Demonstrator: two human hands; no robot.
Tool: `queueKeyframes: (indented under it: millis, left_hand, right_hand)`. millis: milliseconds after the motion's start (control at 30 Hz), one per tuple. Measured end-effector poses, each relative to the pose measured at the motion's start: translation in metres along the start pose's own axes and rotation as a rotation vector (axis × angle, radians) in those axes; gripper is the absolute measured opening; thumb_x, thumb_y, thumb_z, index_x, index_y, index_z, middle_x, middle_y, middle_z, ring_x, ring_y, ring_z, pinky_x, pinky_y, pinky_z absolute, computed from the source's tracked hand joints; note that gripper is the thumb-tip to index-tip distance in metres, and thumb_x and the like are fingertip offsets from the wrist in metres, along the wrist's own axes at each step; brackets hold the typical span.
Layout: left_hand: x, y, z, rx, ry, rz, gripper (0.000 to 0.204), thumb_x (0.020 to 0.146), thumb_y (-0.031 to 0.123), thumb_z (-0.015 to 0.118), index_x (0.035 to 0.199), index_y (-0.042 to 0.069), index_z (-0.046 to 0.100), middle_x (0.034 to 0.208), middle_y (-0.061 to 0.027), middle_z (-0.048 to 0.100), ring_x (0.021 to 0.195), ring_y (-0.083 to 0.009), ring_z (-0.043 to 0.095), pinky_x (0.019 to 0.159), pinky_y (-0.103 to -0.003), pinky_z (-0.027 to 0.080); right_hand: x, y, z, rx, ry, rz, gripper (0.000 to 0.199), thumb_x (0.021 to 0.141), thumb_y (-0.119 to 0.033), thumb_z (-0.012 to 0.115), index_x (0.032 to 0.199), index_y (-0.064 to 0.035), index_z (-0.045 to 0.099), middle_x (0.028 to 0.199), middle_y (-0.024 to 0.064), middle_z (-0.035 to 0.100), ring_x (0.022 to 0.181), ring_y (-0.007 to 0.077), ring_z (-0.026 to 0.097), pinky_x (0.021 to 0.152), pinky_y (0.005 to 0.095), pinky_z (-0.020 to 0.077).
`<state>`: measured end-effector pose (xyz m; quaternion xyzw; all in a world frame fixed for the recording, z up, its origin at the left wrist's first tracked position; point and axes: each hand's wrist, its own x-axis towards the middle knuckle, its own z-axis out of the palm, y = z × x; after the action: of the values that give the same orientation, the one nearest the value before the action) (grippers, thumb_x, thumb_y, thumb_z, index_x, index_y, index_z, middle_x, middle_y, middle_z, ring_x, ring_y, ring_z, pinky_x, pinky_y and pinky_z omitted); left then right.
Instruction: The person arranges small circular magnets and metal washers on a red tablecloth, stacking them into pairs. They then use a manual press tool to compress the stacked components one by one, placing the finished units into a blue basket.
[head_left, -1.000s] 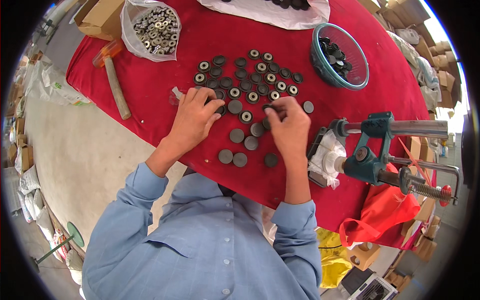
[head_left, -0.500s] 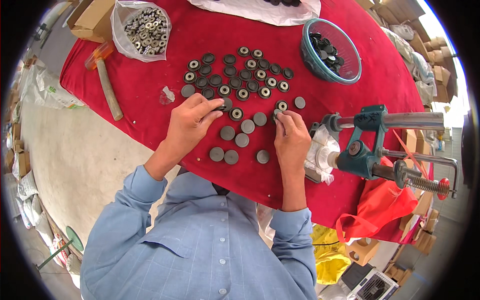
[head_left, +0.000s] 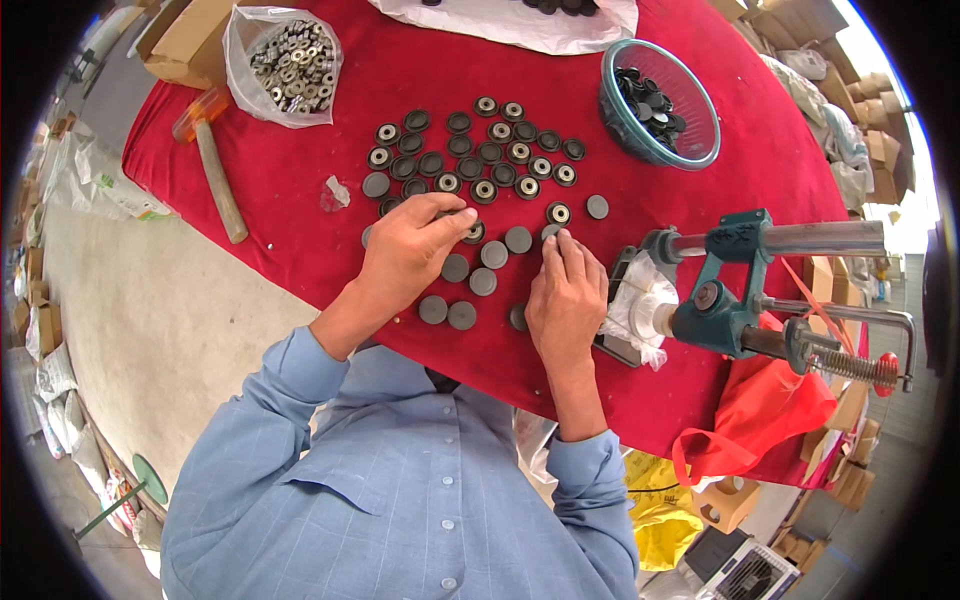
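Note:
My left hand (head_left: 412, 245) is over the red cloth, thumb and fingertips together beside a black round cap with a metal ring bearing in it (head_left: 474, 233). Whatever lies between those fingers is hidden. With its fingers closed, my right hand (head_left: 567, 300) has its tips on the edge of a grey disc (head_left: 551, 231). Just beyond that disc lies another bearing-filled cap (head_left: 559, 213). Between my hands several plain grey discs (head_left: 518, 240) lie flat. Farther off sits a cluster of black caps (head_left: 459, 145), some holding bearings.
A green hand press (head_left: 720, 290) stands at right, a plastic bag (head_left: 640, 310) around its base. Behind are a teal bowl of black caps (head_left: 708, 110) and a clear bag of metal bearings (head_left: 237, 70). A hammer (head_left: 219, 180) lies left; a red bag (head_left: 765, 410) sits right.
My left hand has moved right and slightly toward me, over the bearing-filled cap. The right hand has drawn a little nearer to me and left, its fingers flatter.

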<state>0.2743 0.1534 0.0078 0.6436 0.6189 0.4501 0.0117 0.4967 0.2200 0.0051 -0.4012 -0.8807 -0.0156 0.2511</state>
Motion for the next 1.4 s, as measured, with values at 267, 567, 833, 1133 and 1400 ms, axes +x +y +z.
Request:
queueKeyframes:
  millis: [267,567,833,1133,1400]
  left_hand:
    - [-0.001,-0.011,0.014,0.158,-0.112,0.207,0.023,0.080,0.004,0.080,0.103,0.008,0.079,0.106,-0.0039,0.074,0.099,-0.0243,0.069,0.080,-0.040,0.053]
    - [0.000,-0.013,0.016,0.116,-0.074,0.206,0.026,0.080,0.009,0.085,0.106,0.010,0.079,0.105,-0.0017,0.075,0.096,-0.0233,0.068,0.078,-0.039,0.052]
    - [0.000,-0.017,0.019,0.062,-0.038,0.125,0.029,0.078,0.010,0.087,0.107,0.013,0.080,0.102,0.0011,0.075,0.093,-0.0210,0.067,0.077,-0.038,0.049]
    - [-0.002,-0.017,0.010,0.137,-0.146,0.219,0.029,0.081,0.013,0.085,0.110,0.013,0.080,0.109,0.0007,0.075,0.101,-0.0231,0.065,0.083,-0.040,0.049]
    - [-0.010,-0.012,-0.005,0.264,-0.276,0.278,0.044,0.080,0.001,0.071,0.124,0.009,0.077,0.127,-0.0018,0.071,0.114,-0.0237,0.062,0.094,-0.043,0.047]
  right_hand:
    - [0.012,0.009,-0.011,0.260,-0.049,0.175,0.031,0.092,-0.004,0.069,0.122,-0.0005,0.073,0.123,0.0179,0.071,0.107,0.0365,0.071,0.095,0.0467,0.0569]
    - [0.055,0.054,0.000,0.097,-0.011,0.262,0.036,0.091,-0.004,0.073,0.127,-0.0050,0.071,0.128,0.0149,0.068,0.112,0.0364,0.069,0.094,0.0473,0.0578]
    - [0.057,0.060,0.015,0.031,-0.024,0.254,0.033,0.091,-0.007,0.075,0.124,-0.0059,0.071,0.120,0.0132,0.072,0.110,0.0343,0.068,0.093,0.0466,0.0573]
    - [0.055,0.055,0.010,0.158,-0.079,0.246,0.021,0.090,-0.006,0.076,0.111,-0.0039,0.073,0.106,0.0130,0.074,0.100,0.0344,0.070,0.088,0.0461,0.0565]
    - [0.052,0.044,0.015,0.269,0.072,0.161,0.028,0.090,-0.003,0.075,0.117,-0.0067,0.076,0.104,0.0108,0.074,0.093,0.0314,0.073,0.081,0.0428,0.0598]
